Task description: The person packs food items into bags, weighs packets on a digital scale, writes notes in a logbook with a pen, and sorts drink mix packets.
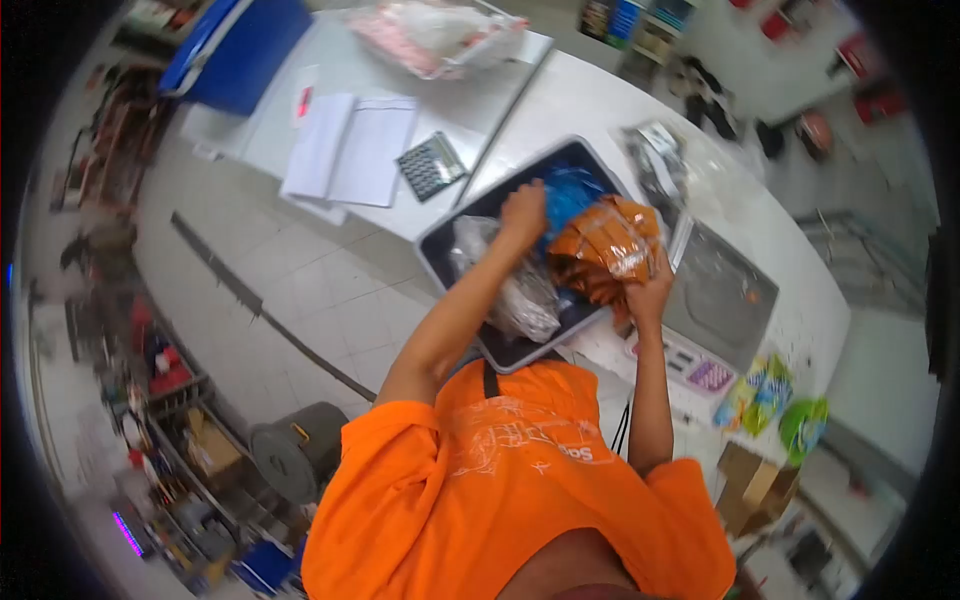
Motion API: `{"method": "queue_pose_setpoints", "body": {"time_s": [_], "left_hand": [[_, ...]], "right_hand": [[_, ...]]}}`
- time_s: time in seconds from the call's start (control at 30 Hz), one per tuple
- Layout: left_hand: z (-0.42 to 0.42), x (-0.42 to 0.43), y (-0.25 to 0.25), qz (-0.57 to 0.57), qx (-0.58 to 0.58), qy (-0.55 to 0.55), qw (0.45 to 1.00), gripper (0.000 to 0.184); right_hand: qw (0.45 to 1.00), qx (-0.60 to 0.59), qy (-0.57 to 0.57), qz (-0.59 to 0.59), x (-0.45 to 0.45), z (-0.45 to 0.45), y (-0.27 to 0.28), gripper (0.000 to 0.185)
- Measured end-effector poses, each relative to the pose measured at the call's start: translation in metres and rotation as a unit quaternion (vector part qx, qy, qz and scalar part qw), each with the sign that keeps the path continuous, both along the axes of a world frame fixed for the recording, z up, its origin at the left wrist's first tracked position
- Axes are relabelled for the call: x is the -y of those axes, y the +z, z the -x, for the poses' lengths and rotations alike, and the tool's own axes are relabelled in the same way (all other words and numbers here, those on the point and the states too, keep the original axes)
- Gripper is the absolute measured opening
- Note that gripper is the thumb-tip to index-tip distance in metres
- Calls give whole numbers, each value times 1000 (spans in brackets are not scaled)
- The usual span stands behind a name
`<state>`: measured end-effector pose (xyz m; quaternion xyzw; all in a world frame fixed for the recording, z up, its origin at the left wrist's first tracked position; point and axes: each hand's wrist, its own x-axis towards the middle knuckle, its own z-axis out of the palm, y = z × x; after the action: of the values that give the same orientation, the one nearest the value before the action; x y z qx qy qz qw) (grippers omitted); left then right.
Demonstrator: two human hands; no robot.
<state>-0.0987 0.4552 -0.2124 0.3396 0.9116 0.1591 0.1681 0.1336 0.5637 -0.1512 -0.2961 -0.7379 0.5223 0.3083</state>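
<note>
A dark grey plastic tub (437, 247) with a pale rim is in front of my body. Inside its left part lies a clear plastic bag (525, 303) with greyish contents. My left hand (523, 213) reaches over that bag, its fingers curled at the edge of a crinkled blue plastic bag (572, 193). At the tub's right side, my right hand (650, 292) grips an orange-brown bundle wrapped in clear plastic (605, 243). The bundle is tilted and partly covers the blue bag. What it contains cannot be made out.
A weighing scale (722, 290) stands right of the tub, with clear plastic packets (655, 165) behind it. A calculator (432, 166) and open notebook (352, 150) lie left. Further off are a blue cooler box (235, 55), a clear-wrapped basket (440, 40) and colourful packets (760, 392).
</note>
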Motion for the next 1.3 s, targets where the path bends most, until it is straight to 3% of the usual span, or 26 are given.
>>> {"method": "queue_pose_setpoints", "body": {"time_s": [0.13,0.23,0.3,0.37,0.4,0.47,0.57,0.6,0.63,0.7,0.73,0.8,0.93,1.0,1.1,1.17,1.3], "left_hand": [[-23,20,28,-146,35,17,989,46],[-28,44,47,-276,71,2,958,38],[-27,80,80,-405,95,-45,908,35],[-24,124,117,-415,78,-59,905,35],[-19,149,125,-421,71,-65,902,35],[-1,202,123,-410,20,-9,912,30],[39,281,81,-373,58,115,919,22],[55,306,71,-351,51,146,923,20],[73,328,64,-348,50,160,922,20],[113,371,50,-342,50,189,919,19],[137,391,42,-341,53,191,919,19],[196,430,27,-340,60,191,919,18],[300,509,14,-345,75,205,913,19],[333,549,12,-335,94,238,907,20],[364,599,11,-334,121,272,894,22],[376,627,-1,-309,154,293,892,23],[401,661,-23,-188,258,319,892,28]], "right_hand": [[961,235,82,-121,13,32,-5,73],[924,317,161,-140,17,55,-7,83],[922,290,189,-173,16,55,-6,79],[916,265,219,-206,15,58,3,74],[920,266,199,-207,19,66,19,62],[929,269,150,-204,30,83,65,40],[989,111,89,-31,107,157,125,17],[982,92,153,-58,133,181,126,19],[980,59,175,-79,161,206,104,19],[965,124,226,46,224,266,94,18],[960,115,250,57,251,299,64,18],[942,187,274,55,297,368,13,20],[953,136,270,1,368,519,-68,22],[961,126,248,2,388,594,-84,20],[960,154,212,-100,399,685,-106,19],[958,120,186,-182,401,715,-121,19],[956,149,192,-162,422,727,-111,21]]}}
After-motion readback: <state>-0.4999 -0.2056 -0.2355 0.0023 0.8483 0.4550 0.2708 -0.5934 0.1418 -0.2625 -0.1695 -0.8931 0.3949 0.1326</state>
